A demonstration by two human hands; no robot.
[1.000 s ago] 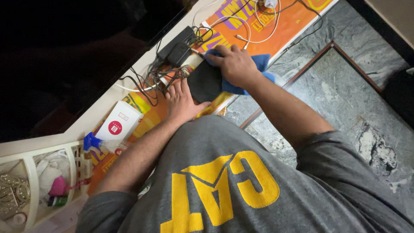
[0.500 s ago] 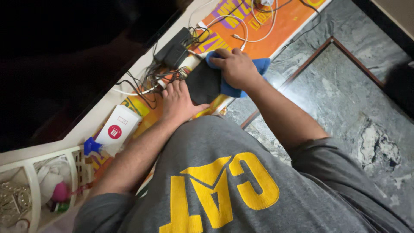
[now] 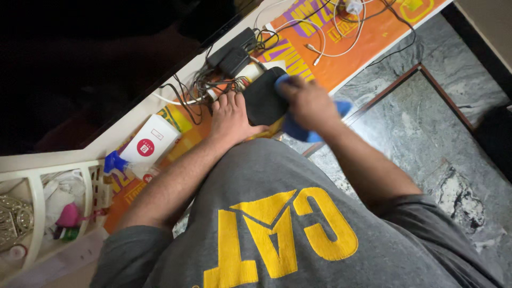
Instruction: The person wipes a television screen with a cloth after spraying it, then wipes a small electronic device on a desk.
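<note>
A flat black device (image 3: 264,101) lies on an orange printed mat (image 3: 341,58) near a tangle of cables. My left hand (image 3: 229,120) rests flat beside it, fingers touching its left edge and holding it in place. My right hand (image 3: 306,104) is blurred with motion and presses a blue cloth (image 3: 298,128) against the device's right side. The cloth hangs out below the hand.
Black power adapters (image 3: 234,53) and dark and white cables (image 3: 197,88) sit behind the device. A white spray bottle with a blue trigger (image 3: 141,149) lies to the left. A white rack (image 3: 37,208) with small items is at far left. Grey stone floor (image 3: 426,117) lies to the right.
My right hand with the blue cloth has slid across the black device toward its right side and is blurred. My left hand stays at the device's edge. The view shifted slightly.
</note>
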